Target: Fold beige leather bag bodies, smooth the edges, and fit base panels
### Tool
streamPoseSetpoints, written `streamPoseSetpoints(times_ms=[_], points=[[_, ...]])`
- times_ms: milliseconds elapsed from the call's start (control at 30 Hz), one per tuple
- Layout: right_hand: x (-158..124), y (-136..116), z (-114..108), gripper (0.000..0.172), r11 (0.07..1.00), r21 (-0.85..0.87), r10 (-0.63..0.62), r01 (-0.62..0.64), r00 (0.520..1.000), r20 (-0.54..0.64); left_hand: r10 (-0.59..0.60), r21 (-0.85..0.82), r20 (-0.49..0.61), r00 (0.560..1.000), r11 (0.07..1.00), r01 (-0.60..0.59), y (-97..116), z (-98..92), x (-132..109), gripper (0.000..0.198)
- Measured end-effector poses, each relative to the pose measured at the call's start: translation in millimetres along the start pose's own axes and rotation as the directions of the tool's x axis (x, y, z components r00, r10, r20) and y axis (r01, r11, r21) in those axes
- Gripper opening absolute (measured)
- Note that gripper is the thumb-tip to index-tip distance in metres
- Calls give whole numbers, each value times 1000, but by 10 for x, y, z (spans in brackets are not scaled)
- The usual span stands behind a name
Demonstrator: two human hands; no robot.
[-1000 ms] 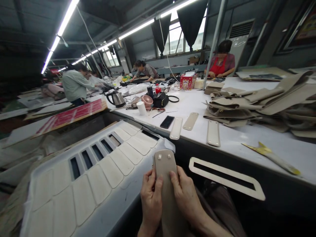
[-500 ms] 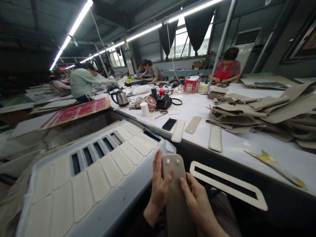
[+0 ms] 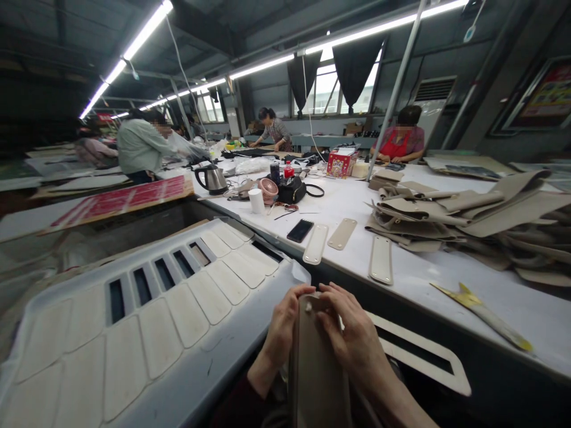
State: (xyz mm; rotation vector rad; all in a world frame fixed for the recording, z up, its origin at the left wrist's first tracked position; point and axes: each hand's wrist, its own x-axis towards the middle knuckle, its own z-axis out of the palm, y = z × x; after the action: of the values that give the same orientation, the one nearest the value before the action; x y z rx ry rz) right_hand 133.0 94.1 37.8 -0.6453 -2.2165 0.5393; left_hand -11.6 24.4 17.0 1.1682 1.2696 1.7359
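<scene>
Between my hands, at the bottom middle, is a long taupe strip (image 3: 317,362) with a rounded end and a small whitish stud near its tip. My left hand (image 3: 285,324) grips the strip's left edge, fingers curled toward the top end. On the right side, my right hand (image 3: 350,321) has its thumb on the face and its fingers over the far end, covering part of it. A cream frame with a long slot (image 3: 422,351) lies just right of my right hand, partly hidden by it.
To the left, a grey tray (image 3: 250,351) holds rows of cream pieces (image 3: 165,336) and several dark slots. On the white table (image 3: 450,249) lie a phone (image 3: 300,230), strips with studs (image 3: 380,260), a yellow-handled tool (image 3: 482,315) and a taupe heap (image 3: 446,208). Several people work behind.
My right hand has moved up to the strip's far end, covering one of its two studs. My left hand's fingers have curled around the edge. The view has shifted slightly right.
</scene>
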Motion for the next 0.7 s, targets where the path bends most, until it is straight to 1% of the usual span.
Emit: streamPoseSetpoints(times_ms=[67, 100, 167, 233, 300, 333, 400, 433, 500, 533, 600, 700], points=[[13, -55, -3, 15, 997, 24, -68, 69, 997, -45, -13, 3, 8, 1000, 1000, 13, 16, -52, 110, 49], [17, -81, -7, 15, 995, 15, -102, 103, 992, -69, -26, -17, 32, 999, 1000, 26, 28, -75, 167, 46], [17, -121, -12, 18, 985, -50, -173, 168, 979, -106, -81, -95, 127, 989, 991, 94, 59, -110, 273, 35], [4, -142, -7, 21, 966, -126, -242, 226, 963, -122, -154, -151, 233, 960, 970, 192, 96, -137, 356, 25], [-27, -152, 7, 25, 948, -155, -298, 278, 946, -126, -197, -99, 320, 926, 966, 240, 129, -166, 415, 27], [-50, -159, 14, 27, 942, -144, -323, 304, 937, -131, -206, -33, 351, 913, 972, 233, 139, -183, 435, 30], [-114, -181, 15, 26, 930, -89, -366, 357, 920, -137, -214, 138, 376, 901, 975, 174, 135, -220, 459, 35], [-155, -199, 5, 25, 921, -53, -389, 386, 913, -126, -206, 217, 365, 908, 967, 132, 121, -238, 461, 35], [-258, -239, -41, 20, 890, -3, -454, 455, 888, -68, -160, 320, 307, 938, 946, 57, 76, -264, 447, 31], [-316, -258, -75, 19, 868, -3, -497, 497, 868, -23, -132, 339, 280, 951, 940, 31, 52, -269, 432, 30], [-435, -286, -156, 22, 816, -38, -575, 577, 816, 49, -94, 326, 259, 961, 945, 5, 17, -256, 397, 30], [-592, -290, -278, 29, 755, -99, -633, 648, 760, 147, -76, 283, 291, 954, 959, -9, 12, -190, 355, 29]])
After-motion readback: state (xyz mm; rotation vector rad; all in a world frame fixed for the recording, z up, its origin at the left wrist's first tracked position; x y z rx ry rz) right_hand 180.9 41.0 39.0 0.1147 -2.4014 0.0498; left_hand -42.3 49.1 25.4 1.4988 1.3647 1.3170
